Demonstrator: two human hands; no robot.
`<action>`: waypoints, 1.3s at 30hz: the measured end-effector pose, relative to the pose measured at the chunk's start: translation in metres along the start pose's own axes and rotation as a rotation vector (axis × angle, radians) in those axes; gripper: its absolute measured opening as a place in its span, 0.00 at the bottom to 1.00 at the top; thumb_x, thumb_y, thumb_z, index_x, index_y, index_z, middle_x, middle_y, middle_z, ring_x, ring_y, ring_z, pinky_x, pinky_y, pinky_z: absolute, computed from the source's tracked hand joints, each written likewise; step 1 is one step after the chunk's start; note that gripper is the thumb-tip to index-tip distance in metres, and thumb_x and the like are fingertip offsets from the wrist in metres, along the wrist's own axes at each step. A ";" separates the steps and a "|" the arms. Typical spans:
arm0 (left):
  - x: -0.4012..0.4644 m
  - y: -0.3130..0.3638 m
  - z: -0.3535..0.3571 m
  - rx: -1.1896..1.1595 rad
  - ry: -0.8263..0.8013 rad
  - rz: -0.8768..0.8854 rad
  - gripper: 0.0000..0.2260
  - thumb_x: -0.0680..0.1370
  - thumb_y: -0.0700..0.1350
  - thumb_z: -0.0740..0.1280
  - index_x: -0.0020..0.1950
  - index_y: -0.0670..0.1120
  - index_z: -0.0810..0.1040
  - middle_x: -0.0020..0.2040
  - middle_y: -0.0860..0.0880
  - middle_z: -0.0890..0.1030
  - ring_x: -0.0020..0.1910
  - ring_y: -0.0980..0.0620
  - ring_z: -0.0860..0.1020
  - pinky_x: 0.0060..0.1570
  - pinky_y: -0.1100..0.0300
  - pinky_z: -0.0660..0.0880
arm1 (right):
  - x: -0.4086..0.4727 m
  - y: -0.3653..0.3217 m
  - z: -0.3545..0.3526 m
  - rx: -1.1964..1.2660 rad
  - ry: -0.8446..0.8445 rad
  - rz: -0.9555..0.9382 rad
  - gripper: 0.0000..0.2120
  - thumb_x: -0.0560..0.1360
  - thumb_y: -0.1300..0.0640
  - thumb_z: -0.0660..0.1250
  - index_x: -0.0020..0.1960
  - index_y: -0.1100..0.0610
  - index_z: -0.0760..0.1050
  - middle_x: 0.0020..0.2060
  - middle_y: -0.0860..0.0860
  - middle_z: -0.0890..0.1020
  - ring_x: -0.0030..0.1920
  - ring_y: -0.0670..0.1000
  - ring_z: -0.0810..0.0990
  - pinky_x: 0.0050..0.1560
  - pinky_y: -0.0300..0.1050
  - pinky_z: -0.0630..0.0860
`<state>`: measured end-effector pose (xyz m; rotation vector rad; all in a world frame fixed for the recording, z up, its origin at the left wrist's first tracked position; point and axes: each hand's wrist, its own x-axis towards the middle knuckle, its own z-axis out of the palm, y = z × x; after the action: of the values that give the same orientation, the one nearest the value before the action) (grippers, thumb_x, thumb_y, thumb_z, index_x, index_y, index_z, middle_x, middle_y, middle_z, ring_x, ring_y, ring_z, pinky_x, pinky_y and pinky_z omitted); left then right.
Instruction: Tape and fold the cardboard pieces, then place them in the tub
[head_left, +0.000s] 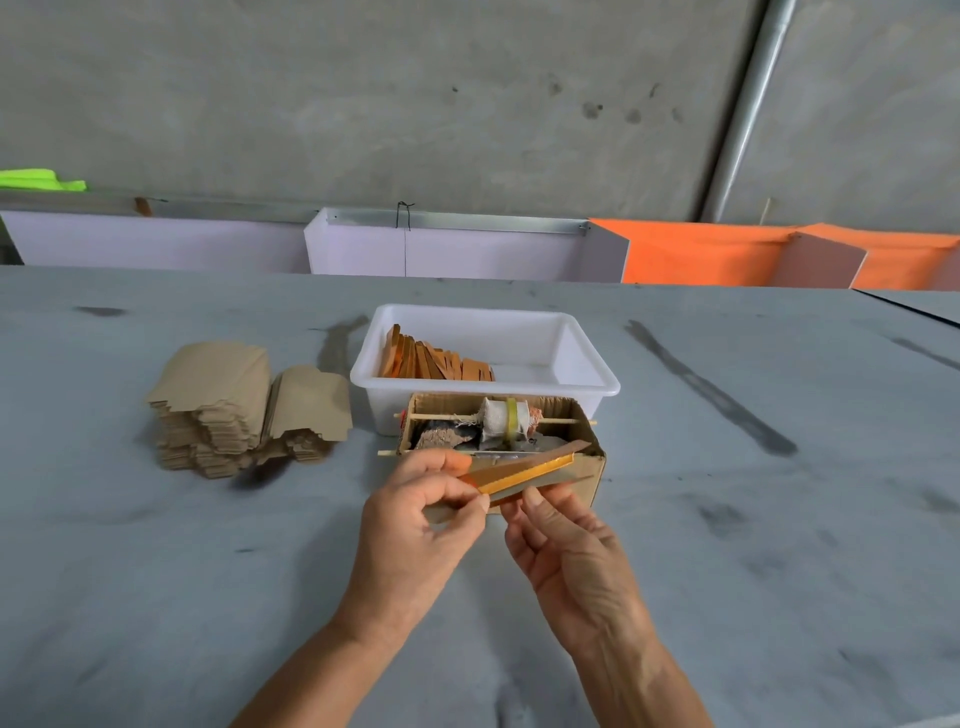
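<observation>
Grey bench (156, 571) carries a white tub (582, 387) toward its far edge, folded orange-faced pieces (431, 361) leaning inside at the tub's left. A stack of flat brown cardboard blanks (223, 405) sits left of the tub. A cardboard tape box (582, 467) touches the tub's near wall. Left hand (415, 530) and right hand (566, 551) both pinch one folded cardboard piece (519, 475), orange and gold, before the box. No legible writing.

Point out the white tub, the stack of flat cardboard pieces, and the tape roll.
white tub (597, 387), head view, front rim
stack of flat cardboard pieces (218, 384), head view, top sheet
tape roll (511, 415), head view, yellowish band
</observation>
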<state>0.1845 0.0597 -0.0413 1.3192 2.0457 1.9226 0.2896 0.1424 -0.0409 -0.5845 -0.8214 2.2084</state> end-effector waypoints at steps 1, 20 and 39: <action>-0.001 0.001 0.000 -0.014 -0.004 -0.006 0.10 0.69 0.35 0.73 0.33 0.49 0.82 0.48 0.54 0.80 0.46 0.61 0.79 0.43 0.71 0.74 | 0.000 0.001 0.000 -0.011 0.015 0.001 0.03 0.64 0.65 0.70 0.37 0.61 0.81 0.35 0.55 0.82 0.33 0.49 0.81 0.33 0.37 0.79; 0.006 -0.003 0.009 -0.253 0.258 -0.249 0.07 0.71 0.41 0.73 0.37 0.47 0.76 0.34 0.46 0.82 0.36 0.49 0.81 0.38 0.62 0.77 | -0.005 0.011 -0.003 -0.142 0.044 -0.020 0.05 0.63 0.63 0.72 0.39 0.60 0.82 0.37 0.56 0.82 0.35 0.49 0.81 0.34 0.38 0.78; 0.025 -0.002 -0.012 -0.116 -0.208 -0.404 0.20 0.66 0.30 0.75 0.48 0.52 0.79 0.44 0.49 0.82 0.43 0.56 0.81 0.36 0.69 0.76 | -0.005 0.016 -0.013 -0.121 -0.019 -0.082 0.07 0.62 0.66 0.72 0.39 0.61 0.84 0.38 0.57 0.84 0.38 0.52 0.84 0.39 0.40 0.80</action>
<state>0.1604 0.0651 -0.0277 0.9448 1.8890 1.6266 0.2934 0.1350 -0.0609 -0.5776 -0.9770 2.1035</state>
